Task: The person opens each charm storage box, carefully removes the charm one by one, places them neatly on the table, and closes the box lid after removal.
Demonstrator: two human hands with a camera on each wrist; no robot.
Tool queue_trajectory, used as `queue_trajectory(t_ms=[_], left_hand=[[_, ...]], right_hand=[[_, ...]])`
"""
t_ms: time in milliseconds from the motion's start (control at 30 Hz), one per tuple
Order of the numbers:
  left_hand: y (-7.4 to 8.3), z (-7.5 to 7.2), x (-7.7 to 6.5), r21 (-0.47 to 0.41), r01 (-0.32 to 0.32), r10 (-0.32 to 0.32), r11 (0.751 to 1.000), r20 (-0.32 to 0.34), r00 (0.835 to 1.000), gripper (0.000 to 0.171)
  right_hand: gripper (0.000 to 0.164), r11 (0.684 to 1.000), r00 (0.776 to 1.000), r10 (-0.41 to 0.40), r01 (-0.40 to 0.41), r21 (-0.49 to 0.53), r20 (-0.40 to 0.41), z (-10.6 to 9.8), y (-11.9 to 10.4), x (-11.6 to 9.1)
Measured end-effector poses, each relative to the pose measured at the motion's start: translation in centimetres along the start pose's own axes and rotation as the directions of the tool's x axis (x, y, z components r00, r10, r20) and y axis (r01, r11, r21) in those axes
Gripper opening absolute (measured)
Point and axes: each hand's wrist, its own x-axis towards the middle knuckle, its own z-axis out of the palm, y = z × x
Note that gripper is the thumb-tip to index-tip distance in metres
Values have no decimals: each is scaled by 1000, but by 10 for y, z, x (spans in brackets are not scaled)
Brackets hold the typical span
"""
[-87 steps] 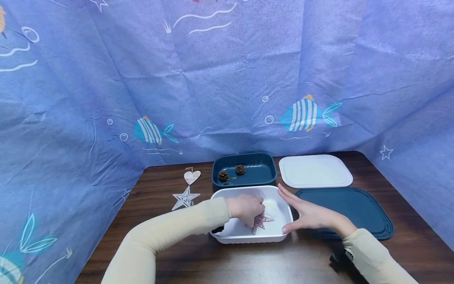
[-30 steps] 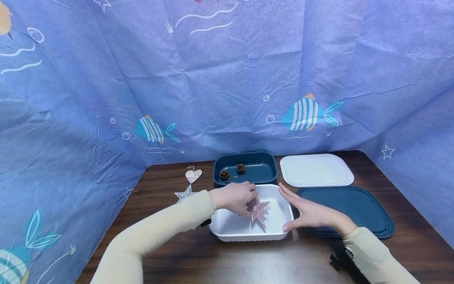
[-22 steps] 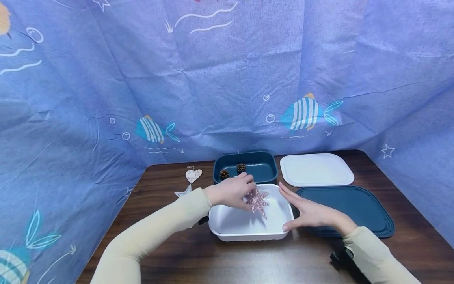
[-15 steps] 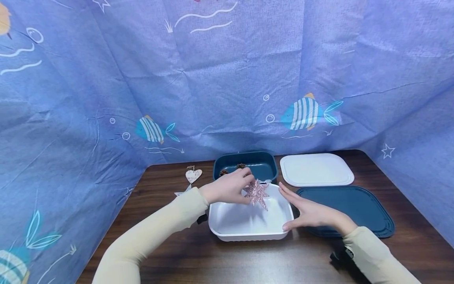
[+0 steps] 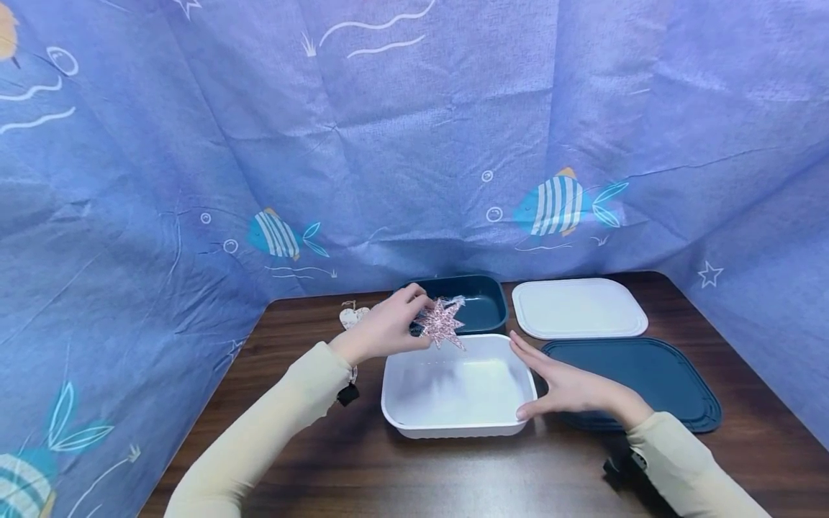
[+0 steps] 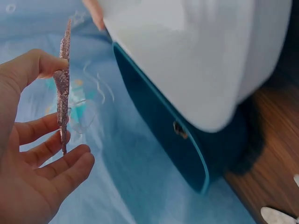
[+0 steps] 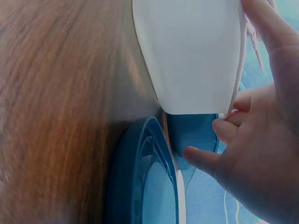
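My left hand pinches a pink glitter star ornament between thumb and fingers. In the left wrist view the star is seen edge-on, with a clear thread trailing from it. The star is over the white container's back rim and overlaps the dark blue container behind. My right hand rests on the white container's right end, thumb at the front corner and fingers near the back one, fairly straight. The white container has nothing in it. A pine cone shows in the dark blue container.
A white heart ornament lies at the back left, partly behind my left hand; the silver star near it is mostly hidden by my arm. At the right lie a white lid and a dark blue lid. A fabric backdrop hangs behind.
My left hand has lifted the pink star out of the white container and moved it back and to the left, towards the dark blue container. The right hand has stayed in place.
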Motion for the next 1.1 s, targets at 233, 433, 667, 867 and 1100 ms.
queue_trajectory(t_ms=[233, 433, 667, 867, 1100], left_hand=[[-17, -12, -21, -18, 83, -84, 996, -80, 993, 49], [-27, -24, -39, -20, 148, -150, 989, -128, 980, 49], [-36, -36, -64, -47, 260, -264, 965, -182, 947, 51], [-43, -39, -93, -30, 327, -324, 945, -243, 914, 54], [-51, -31, -126, -1, 382, -364, 924, -309, 879, 49]], right_hand=[[117, 1000, 1000, -10, 10, -5, -4, 0, 0, -1], [117, 1000, 1000, -14, 13, -17, -6, 0, -1, -1], [117, 1000, 1000, -8, 8, -13, -3, 1, -1, 0], [117, 1000, 1000, 4, -4, -7, 1, 1, 1, 0], [117, 1000, 1000, 5, -5, -14, -3, 0, 1, -1]])
